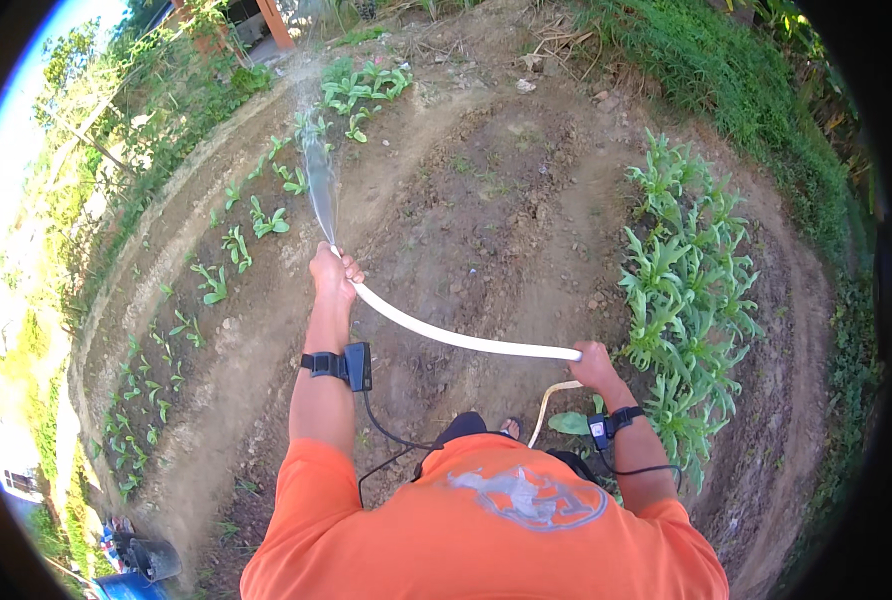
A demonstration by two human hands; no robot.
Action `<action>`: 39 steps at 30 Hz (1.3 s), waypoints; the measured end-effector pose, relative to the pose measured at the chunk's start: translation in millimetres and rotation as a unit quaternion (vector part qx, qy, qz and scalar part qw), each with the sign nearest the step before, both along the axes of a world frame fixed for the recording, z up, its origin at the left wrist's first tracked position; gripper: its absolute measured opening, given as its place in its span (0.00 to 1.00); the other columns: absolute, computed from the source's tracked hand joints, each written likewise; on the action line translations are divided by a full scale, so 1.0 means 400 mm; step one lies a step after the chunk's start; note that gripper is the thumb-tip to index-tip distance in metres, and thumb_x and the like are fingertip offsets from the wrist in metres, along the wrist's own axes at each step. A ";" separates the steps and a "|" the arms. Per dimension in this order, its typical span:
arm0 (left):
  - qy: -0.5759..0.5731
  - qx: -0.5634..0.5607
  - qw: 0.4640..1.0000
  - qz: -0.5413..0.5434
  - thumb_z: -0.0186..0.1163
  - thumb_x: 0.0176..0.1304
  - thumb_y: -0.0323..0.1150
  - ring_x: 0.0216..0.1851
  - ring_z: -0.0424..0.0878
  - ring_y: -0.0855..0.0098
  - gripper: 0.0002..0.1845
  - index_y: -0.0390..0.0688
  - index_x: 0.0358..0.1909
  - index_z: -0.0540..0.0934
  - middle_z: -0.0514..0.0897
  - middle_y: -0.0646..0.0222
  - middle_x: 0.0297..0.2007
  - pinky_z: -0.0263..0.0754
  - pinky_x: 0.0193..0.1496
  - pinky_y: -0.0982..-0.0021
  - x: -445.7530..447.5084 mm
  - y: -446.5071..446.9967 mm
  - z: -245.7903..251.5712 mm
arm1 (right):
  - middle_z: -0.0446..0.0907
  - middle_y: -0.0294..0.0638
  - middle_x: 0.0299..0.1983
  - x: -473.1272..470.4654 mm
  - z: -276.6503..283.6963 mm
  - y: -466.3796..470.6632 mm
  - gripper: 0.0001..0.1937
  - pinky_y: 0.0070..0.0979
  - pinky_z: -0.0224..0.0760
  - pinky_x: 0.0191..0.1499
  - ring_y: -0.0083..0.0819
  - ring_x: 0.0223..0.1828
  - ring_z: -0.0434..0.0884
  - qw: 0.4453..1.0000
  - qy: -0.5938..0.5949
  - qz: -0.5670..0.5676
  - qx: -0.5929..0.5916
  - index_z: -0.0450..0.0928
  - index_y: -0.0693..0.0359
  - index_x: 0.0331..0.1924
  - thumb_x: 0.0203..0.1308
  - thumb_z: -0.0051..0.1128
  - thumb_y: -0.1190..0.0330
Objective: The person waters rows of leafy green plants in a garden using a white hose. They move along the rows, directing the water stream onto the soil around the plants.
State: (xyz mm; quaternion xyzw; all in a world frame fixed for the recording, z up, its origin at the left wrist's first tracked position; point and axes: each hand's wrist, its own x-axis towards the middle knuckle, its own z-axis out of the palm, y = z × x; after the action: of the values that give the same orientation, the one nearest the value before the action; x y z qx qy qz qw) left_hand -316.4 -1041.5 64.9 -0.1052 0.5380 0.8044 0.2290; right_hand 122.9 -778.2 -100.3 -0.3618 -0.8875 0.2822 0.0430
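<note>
My left hand [334,274] grips a white garden hose [446,332] close to its outlet. From that end a fan of water [320,176] sprays away from me over leafy seedlings [352,86] in the far left bed. Lower along the hose, my right hand [594,366] is closed around it. Between the two hands the hose sags in a curve, and past the right hand it bends down beside my body. Young green plants [237,247] stand in a row on the soil to the left. Nearest my right hand is a dense row of tall leafy plants [678,285].
Bare tilled soil [491,225] lies between the plant rows. Thick grass [746,90] borders the plot at upper right. A dark bucket [155,559] and a blue container [127,586] are at lower left. Cables run from the devices strapped to both forearms.
</note>
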 end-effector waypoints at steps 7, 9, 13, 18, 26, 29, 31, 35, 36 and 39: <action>0.029 -0.009 0.999 -0.009 0.40 0.73 0.43 0.12 0.55 0.75 0.15 0.47 0.30 0.64 0.60 0.74 0.16 0.52 0.17 0.66 -0.145 0.371 0.068 | 0.84 0.60 0.32 -0.092 -0.011 0.214 0.11 0.47 0.79 0.46 0.60 0.39 0.85 0.997 0.037 -0.046 -0.053 0.86 0.65 0.36 0.57 0.66 0.64; 0.035 -0.011 0.999 0.003 0.40 0.74 0.43 0.12 0.55 0.75 0.15 0.47 0.30 0.63 0.60 0.74 0.16 0.52 0.17 0.66 -0.193 0.476 0.070 | 0.84 0.60 0.31 -0.137 -0.025 0.274 0.13 0.48 0.79 0.44 0.59 0.38 0.85 0.996 0.066 -0.048 -0.046 0.85 0.66 0.36 0.59 0.65 0.62; 0.054 0.007 0.998 -0.011 0.39 0.73 0.42 0.13 0.56 0.74 0.14 0.47 0.30 0.62 0.60 0.73 0.17 0.52 0.17 0.66 -0.317 0.682 0.075 | 0.83 0.60 0.32 -0.242 -0.056 0.453 0.15 0.48 0.78 0.43 0.59 0.39 0.85 0.996 0.064 -0.042 -0.035 0.85 0.66 0.39 0.62 0.65 0.59; 0.067 0.012 0.998 0.010 0.40 0.70 0.40 0.13 0.57 0.74 0.12 0.45 0.30 0.63 0.60 0.72 0.18 0.52 0.17 0.65 -0.502 0.954 0.089 | 0.84 0.60 0.33 -0.426 -0.078 0.696 0.14 0.50 0.78 0.45 0.62 0.40 0.84 0.996 0.080 -0.042 -0.008 0.84 0.65 0.40 0.64 0.63 0.61; 0.076 0.008 0.997 0.001 0.40 0.71 0.41 0.14 0.57 0.74 0.13 0.45 0.31 0.65 0.62 0.73 0.17 0.53 0.18 0.65 -0.729 1.328 0.143 | 0.83 0.62 0.32 -0.668 -0.108 0.992 0.16 0.51 0.78 0.40 0.63 0.39 0.83 0.990 0.138 -0.023 -0.017 0.84 0.66 0.40 0.65 0.63 0.59; 0.055 0.010 0.998 -0.028 0.40 0.72 0.42 0.14 0.58 0.74 0.14 0.44 0.32 0.66 0.62 0.72 0.17 0.54 0.18 0.65 -0.754 1.422 0.129 | 0.83 0.62 0.32 -0.708 -0.144 1.063 0.16 0.51 0.77 0.39 0.63 0.38 0.83 0.993 0.109 -0.031 -0.041 0.84 0.66 0.41 0.65 0.63 0.58; 0.050 0.004 0.998 -0.045 0.39 0.71 0.40 0.15 0.59 0.72 0.14 0.42 0.32 0.67 0.64 0.70 0.18 0.57 0.20 0.64 -0.746 1.465 0.102 | 0.83 0.62 0.32 -0.705 -0.177 1.069 0.16 0.51 0.78 0.39 0.63 0.38 0.83 0.996 0.048 -0.041 -0.063 0.85 0.66 0.40 0.65 0.63 0.58; 0.003 0.037 0.994 -0.098 0.40 0.72 0.43 0.17 0.62 0.70 0.19 0.39 0.33 0.72 0.66 0.69 0.18 0.59 0.23 0.64 -0.696 1.523 0.044 | 0.84 0.61 0.33 -0.670 -0.230 1.104 0.17 0.50 0.78 0.42 0.61 0.40 0.84 0.980 0.057 -0.101 -0.163 0.86 0.64 0.40 0.64 0.64 0.56; -0.012 0.056 0.992 -0.115 0.40 0.72 0.44 0.17 0.62 0.70 0.20 0.39 0.32 0.72 0.67 0.68 0.19 0.59 0.23 0.65 -0.678 1.531 0.028 | 0.85 0.60 0.34 -0.664 -0.245 1.114 0.17 0.49 0.79 0.45 0.59 0.41 0.85 0.986 0.019 -0.101 -0.129 0.86 0.64 0.42 0.63 0.64 0.57; -0.037 0.115 0.979 -0.164 0.41 0.72 0.49 0.19 0.63 0.70 0.24 0.39 0.30 0.74 0.69 0.66 0.19 0.59 0.24 0.65 -0.608 1.538 -0.015 | 0.85 0.60 0.35 -0.586 -0.266 1.151 0.17 0.47 0.80 0.45 0.58 0.41 0.86 0.991 0.056 -0.079 -0.091 0.86 0.62 0.45 0.64 0.63 0.57</action>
State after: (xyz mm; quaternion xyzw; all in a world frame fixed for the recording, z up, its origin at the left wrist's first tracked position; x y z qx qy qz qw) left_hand -559.8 -426.2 59.0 -0.0182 0.4433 0.8077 0.3882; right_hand -111.5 -317.7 -206.8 -0.4170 -0.8230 0.3769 0.0817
